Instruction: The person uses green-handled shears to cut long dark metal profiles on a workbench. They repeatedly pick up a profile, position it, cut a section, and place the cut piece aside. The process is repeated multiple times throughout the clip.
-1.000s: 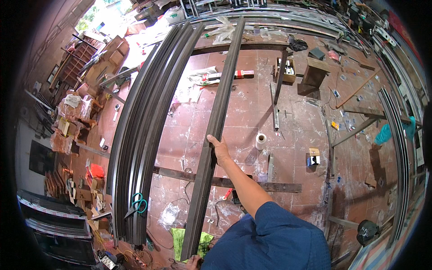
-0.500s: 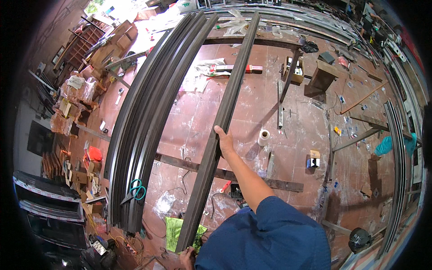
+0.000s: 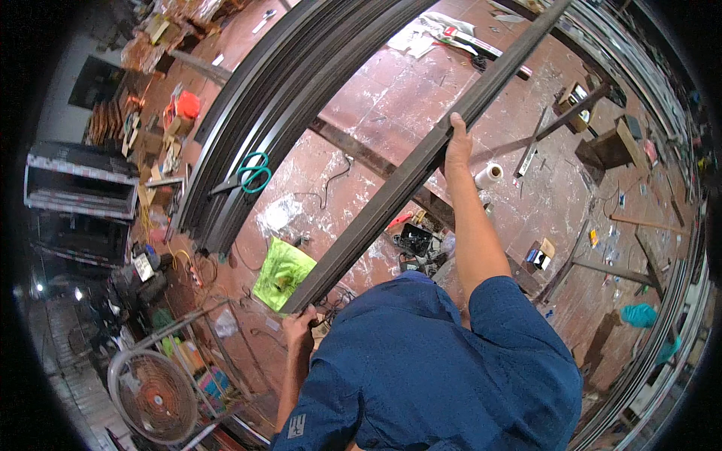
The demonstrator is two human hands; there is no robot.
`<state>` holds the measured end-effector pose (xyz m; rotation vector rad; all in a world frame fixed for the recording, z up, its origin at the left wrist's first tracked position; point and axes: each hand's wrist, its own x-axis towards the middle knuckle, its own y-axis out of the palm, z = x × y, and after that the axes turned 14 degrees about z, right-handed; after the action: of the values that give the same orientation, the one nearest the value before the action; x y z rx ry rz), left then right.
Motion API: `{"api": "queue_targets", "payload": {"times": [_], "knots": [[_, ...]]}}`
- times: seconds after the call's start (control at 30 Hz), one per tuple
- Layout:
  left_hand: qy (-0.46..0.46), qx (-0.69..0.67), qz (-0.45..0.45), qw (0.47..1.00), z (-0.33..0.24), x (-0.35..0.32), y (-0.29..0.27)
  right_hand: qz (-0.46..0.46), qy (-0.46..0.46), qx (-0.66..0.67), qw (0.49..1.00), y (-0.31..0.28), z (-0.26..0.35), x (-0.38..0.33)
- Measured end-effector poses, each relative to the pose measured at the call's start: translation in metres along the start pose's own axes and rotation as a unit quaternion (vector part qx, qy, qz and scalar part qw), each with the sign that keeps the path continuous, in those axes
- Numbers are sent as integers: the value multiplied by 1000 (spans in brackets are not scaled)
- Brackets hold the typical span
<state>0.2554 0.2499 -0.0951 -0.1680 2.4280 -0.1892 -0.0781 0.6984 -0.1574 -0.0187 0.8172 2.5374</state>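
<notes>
A long dark metal bar point(image 3: 406, 177) runs from my body up to the top right, lifted off the floor. My left hand point(image 3: 299, 325) grips its near end, close to my chest. Further along, my right hand point(image 3: 457, 139) is closed around the same bar with the arm stretched out. A stack of similar long dark bars point(image 3: 278, 98) lies on the red tiled floor to the left, with green-handled scissors point(image 3: 252, 174) resting on it.
A flat cross beam point(image 3: 376, 161) lies under the bars. A green bag point(image 3: 282, 272), a white tape roll point(image 3: 489, 175), wooden blocks point(image 3: 613, 146) and small tools litter the floor. A fan point(image 3: 154, 395) stands at lower left; cluttered boxes line the left wall.
The bar has come up off the floor and closer to me; my left hand now shows at its near end, and my view has shifted toward the bar stack.
</notes>
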Motion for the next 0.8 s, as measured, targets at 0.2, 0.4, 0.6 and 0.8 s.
{"api": "queue_targets", "payload": {"times": [0.2,0.4,0.6,0.8], "knots": [[-29,-19,-37,999,0,-7,2,28,3,-13,1000,3,-6,2],[-4,-78,12,997,-18,-10,10,39,90,-84,992,-2,16,-61],[9,-167,22,986,-8,-13,14,143,-156,-597,774,11,36,-163],[19,-198,45,979,8,1,11,733,-171,-381,537,79,-3,-275]]}}
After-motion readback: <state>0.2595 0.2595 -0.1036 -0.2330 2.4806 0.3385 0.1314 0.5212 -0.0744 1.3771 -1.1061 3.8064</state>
